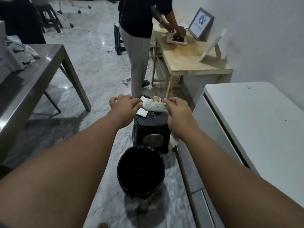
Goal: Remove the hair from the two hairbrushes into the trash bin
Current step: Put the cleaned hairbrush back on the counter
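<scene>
Pale-green plastic, bristles up: the hairbrush (154, 107) is held level above the black stool (151, 125), gripped at both ends. The left hand (125, 104) curls its fingers round the left end; the right hand (177, 109) pinches the right end with curled fingers. A paper cup (156, 99) and a white sheet (142, 113) rest on the stool. The trash bin (141, 149) — lined with a black bag — sits on the floor just nearer than the stool.

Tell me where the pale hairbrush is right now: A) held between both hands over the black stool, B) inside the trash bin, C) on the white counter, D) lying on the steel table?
A: the left hand and right hand hold the hairbrush by its ends over the black stool, beyond the trash bin.
</scene>
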